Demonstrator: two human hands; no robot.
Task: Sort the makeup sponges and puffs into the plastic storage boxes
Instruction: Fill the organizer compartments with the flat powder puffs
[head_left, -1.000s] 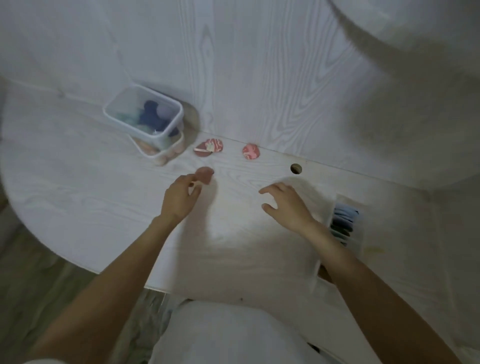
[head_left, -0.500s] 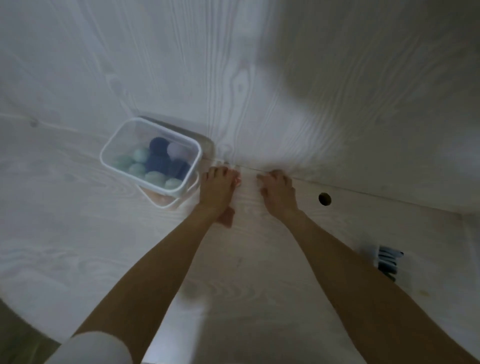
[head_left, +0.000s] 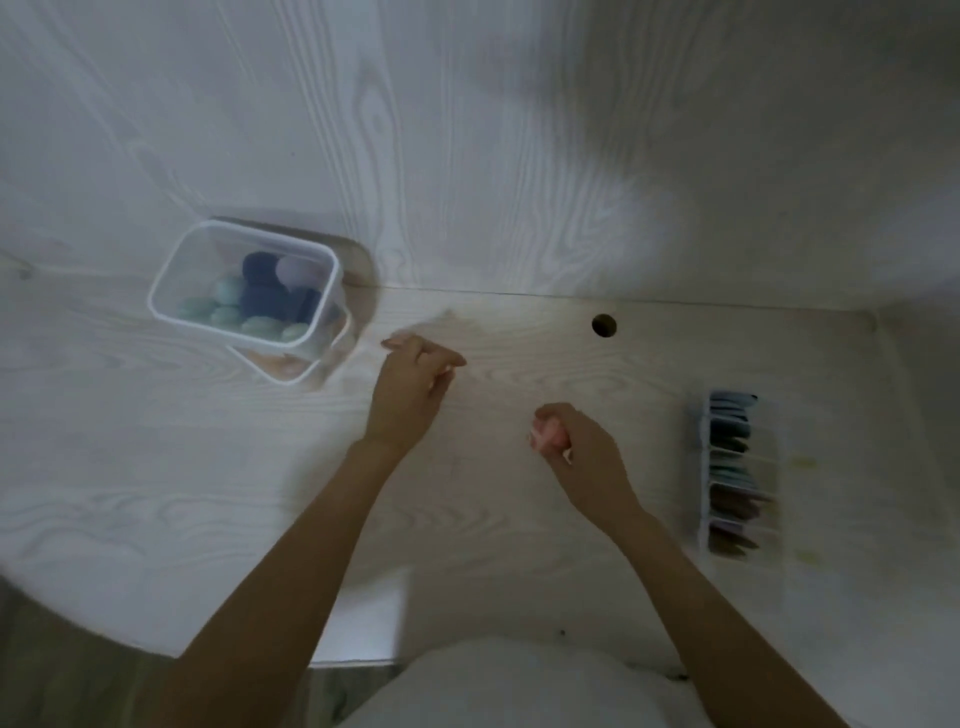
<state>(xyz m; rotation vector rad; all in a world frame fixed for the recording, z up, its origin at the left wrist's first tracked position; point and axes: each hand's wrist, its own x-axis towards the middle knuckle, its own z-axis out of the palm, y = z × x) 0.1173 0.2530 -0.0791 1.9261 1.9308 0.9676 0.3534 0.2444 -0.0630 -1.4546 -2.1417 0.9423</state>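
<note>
A clear plastic box (head_left: 171, 280) stands at the back left against the wall and holds several green, dark blue and lilac sponges (head_left: 262, 301). It sits on a second clear box (head_left: 291, 376) with peach-coloured pieces inside. My right hand (head_left: 582, 452) is closed around a pink sponge (head_left: 545, 434) just above the middle of the table. My left hand (head_left: 410, 387) hovers to the right of the boxes with its back to the camera and fingers curled. Blur hides whatever is under them.
A narrow divided organiser (head_left: 704, 467) with flat blue, brown and lilac puffs stands at the right. A round cable hole (head_left: 603, 325) lies near the back wall. The table's curved front edge (head_left: 104, 634) runs at the lower left.
Both hands have drawn back from the wall towards me. The pink sponges that lay by the wall are gone from the table, and the right hand now holds one.
</note>
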